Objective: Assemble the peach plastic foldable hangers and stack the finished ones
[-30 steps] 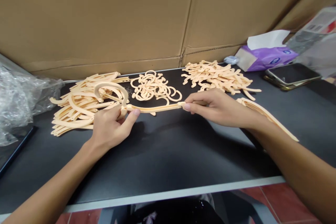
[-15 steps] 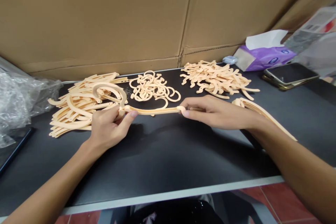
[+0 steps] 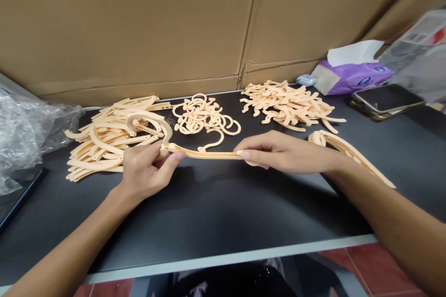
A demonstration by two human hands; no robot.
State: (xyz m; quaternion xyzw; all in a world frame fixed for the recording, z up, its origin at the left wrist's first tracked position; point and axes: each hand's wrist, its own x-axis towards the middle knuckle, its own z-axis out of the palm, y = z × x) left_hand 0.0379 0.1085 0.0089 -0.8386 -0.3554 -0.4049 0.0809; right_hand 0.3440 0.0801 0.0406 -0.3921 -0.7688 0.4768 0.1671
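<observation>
A cream plastic clothes hanger (image 3: 209,154) is held above the black tabletop between both hands. My left hand (image 3: 148,167) pinches its hook end, and the curved hook rises over the fingers to the upper left. At the far end of the straight arm, my right hand (image 3: 275,151) grips with thumb and fingers; part of that end is hidden by them. Just behind the held arm lies a loose hook (image 3: 218,141). A pile of long hanger arms (image 3: 94,148) spreads behind my left hand, and a heap of hooks (image 3: 198,113) sits at the middle back.
Short curved pieces (image 3: 285,102) are heaped at the back right. Assembled hanger parts (image 3: 358,158) lie beside my right forearm. A purple tissue pack (image 3: 362,76) and a phone (image 3: 390,97) stand further right. Clear plastic wrap (image 3: 31,125) covers the left side, and cardboard (image 3: 139,23) walls the back.
The held hanger has dropped slightly towards me. My right thumb has shifted onto the arm's end, and the end piece there has turned downward under the fingers.
</observation>
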